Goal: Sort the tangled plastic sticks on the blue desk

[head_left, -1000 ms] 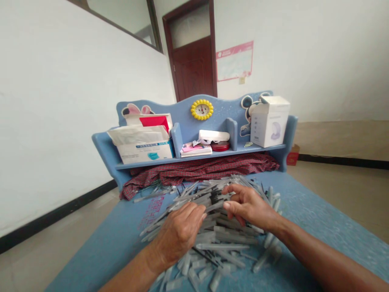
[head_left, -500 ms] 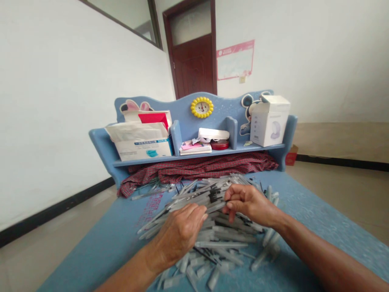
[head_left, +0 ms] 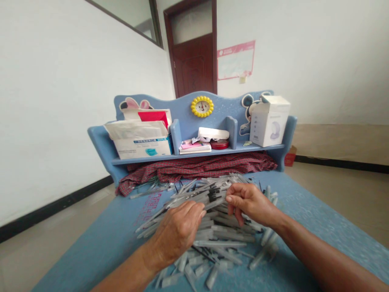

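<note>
A large heap of translucent pens [head_left: 220, 244], some with black parts, lies on the blue desk. Above the heap, one translucent pen [head_left: 215, 203] spans the gap between my two hands. My left hand [head_left: 181, 225] is closed around its near-left end, back of the hand upward, and the fingers hide that end. On the other side, my right hand [head_left: 247, 201] pinches the far end between thumb and forefinger, its other fingers curled below.
A blue shelf [head_left: 146, 161] rises along the desk's back, carrying a face mask box [head_left: 142, 148], a red round tin [head_left: 219, 144] and a white box [head_left: 269, 121]. Under it lies a red checked cloth [head_left: 197, 167]. A yellow flower clock [head_left: 202, 106] is on the backboard.
Both hands stay almost in place, still at the pen's two ends. The right hand's lower fingers have shifted slightly. The view has moved a little.
</note>
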Demonstrator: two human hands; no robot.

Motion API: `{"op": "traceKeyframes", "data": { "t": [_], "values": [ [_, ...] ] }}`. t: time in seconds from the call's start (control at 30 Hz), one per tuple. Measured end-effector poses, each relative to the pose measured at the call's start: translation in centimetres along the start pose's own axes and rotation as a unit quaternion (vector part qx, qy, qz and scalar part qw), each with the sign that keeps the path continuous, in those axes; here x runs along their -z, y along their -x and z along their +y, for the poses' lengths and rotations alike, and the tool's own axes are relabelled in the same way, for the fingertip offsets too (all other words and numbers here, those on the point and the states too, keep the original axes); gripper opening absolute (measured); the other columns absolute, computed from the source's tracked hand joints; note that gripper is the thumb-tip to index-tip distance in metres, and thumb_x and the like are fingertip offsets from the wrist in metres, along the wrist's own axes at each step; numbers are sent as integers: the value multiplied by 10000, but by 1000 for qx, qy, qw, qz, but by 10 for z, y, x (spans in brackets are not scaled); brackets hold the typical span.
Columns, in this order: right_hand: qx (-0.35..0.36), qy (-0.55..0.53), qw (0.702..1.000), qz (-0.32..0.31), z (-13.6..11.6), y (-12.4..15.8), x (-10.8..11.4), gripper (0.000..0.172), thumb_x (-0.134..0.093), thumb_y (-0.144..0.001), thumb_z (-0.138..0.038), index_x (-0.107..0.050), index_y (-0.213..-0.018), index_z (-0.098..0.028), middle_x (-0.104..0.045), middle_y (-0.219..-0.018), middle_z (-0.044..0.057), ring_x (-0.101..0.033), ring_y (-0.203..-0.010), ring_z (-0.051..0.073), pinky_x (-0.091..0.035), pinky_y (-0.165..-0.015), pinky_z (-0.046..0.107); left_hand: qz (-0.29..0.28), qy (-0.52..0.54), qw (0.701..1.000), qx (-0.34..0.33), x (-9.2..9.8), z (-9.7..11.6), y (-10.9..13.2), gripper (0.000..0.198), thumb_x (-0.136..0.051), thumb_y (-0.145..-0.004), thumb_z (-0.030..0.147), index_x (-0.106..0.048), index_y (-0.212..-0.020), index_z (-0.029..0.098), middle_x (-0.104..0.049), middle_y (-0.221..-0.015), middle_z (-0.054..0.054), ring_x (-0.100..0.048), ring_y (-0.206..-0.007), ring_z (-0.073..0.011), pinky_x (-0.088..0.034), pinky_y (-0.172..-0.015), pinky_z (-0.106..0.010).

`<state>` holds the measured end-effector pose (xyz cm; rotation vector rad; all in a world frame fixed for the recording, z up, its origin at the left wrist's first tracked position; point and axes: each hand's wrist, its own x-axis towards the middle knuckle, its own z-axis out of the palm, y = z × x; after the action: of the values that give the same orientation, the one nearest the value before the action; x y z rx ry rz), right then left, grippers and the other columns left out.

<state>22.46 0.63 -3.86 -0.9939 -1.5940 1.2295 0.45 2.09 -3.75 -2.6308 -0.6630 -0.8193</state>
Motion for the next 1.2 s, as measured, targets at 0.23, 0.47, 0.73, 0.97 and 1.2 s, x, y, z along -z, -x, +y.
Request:
{"op": "traceKeyframes", "data": {
  "t": [0.23, 0.47, 0.73, 0.97, 1.2],
  "values": [
    [15, -83, 995, 56, -5, -2, 3, 178, -608, -678, -230, -467, -768, -170, -639, -652, -12, -577, -393, 97, -258, -297, 138, 6, 38, 999, 34, -2, -3, 1, 135, -424, -861, 153, -559, -872, 151, -609, -711, -46, -593, -678, -150, -476, -621, -253],
    [-10, -95, 995, 34, 2, -3, -4, 218, -660, -638, -284, -520, -744, -155, -624, -596, -18, -601, -414, 121, -357, -308, 150, 12, 31, 999, 21, 0, 2, -1, 160, -405, -865, 157, -564, -842, 155, -599, -675, -37, -590, -647, -141, -475, -596, -240],
    [0, -88, 995, 49, -2, -5, 12, 281, -685, -637, -368, -516, -679, -148, -618, -557, -15, -569, -364, 106, -346, -291, 149, 41, -3, 999, -15, 1, -14, 0, 150, -429, -860, 177, -577, -881, 161, -620, -713, -40, -605, -693, -141, -487, -635, -234],
    [8, -100, 978, 183, 7, -13, 39, 231, -664, -648, -307, -498, -652, -146, -614, -529, -14, -514, -310, 86, -320, -253, 150, 9, -85, 996, 29, 9, -71, 11, 228, -389, -877, 250, -593, -880, 149, -648, -774, -52, -615, -720, -156, -485, -672, -254],
    [-9, -35, 978, 206, 19, -19, 35, 230, -625, -664, -339, -514, -694, -141, -592, -507, -23, -460, -264, 58, -244, -236, 134, -32, -101, 986, 131, 8, -87, 18, 275, -363, -877, 295, -601, -910, 162, -673, -863, -55, -632, -776, -175, -480, -710, -270]
  ]
}}
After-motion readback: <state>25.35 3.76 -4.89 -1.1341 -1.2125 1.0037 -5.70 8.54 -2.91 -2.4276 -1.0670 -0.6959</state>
